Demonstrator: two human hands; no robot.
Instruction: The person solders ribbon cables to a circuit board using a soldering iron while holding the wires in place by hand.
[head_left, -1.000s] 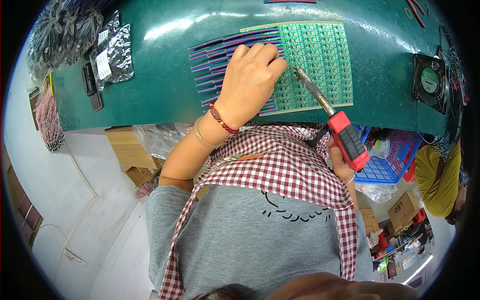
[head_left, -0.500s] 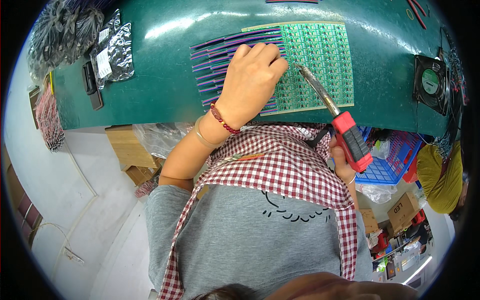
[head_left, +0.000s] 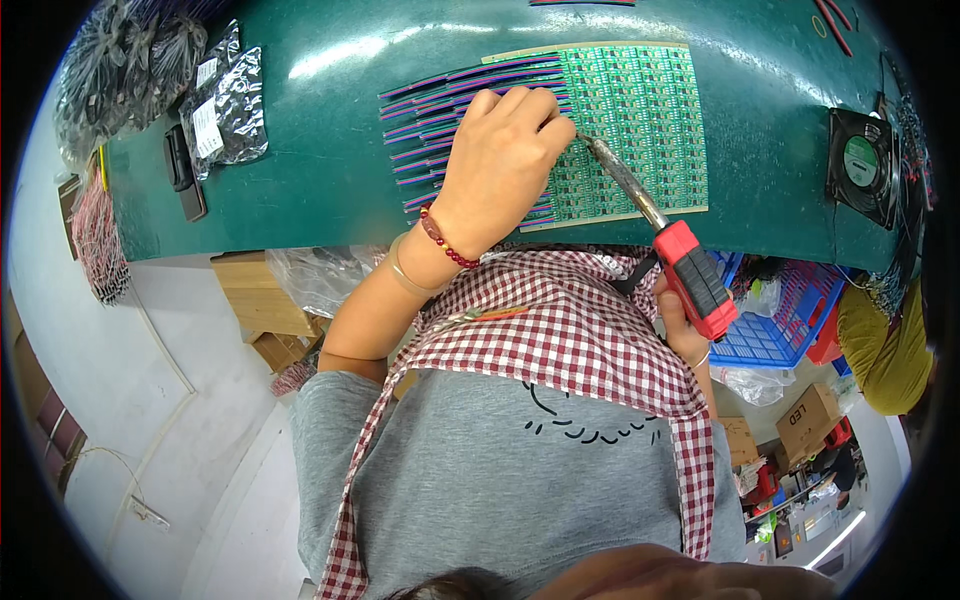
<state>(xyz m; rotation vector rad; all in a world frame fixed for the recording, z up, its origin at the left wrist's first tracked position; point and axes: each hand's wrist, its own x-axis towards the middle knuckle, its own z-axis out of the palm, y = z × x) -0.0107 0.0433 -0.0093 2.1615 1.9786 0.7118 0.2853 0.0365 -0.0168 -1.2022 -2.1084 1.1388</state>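
Note:
A panel of green circuit boards (head_left: 640,130) lies on the table, with thin multi-coloured wires (head_left: 420,130) lined up along its left side. Curled over the inner ends of these wires is my left hand (head_left: 510,150), its fingers closed; the fingertips and whatever they pinch are hidden. My right hand (head_left: 683,325) is wrapped around the red and black handle of a soldering iron (head_left: 695,280). The iron slants up and left across the panel, its metal tip close beside my left thumb and forefinger, at the wire ends. Whether the tip touches a board I cannot tell.
The green table (head_left: 320,170) ends just before my checked apron. Bagged wire bundles (head_left: 130,70), a black plastic bag (head_left: 235,110) and a dark phone-like object (head_left: 185,170) sit at left. At right stands a small fan (head_left: 860,165); a blue basket (head_left: 780,310) is below the edge.
The soldering iron has shifted slightly left, bringing its tip nearer my left fingers. My left hand has stayed in place over the wires.

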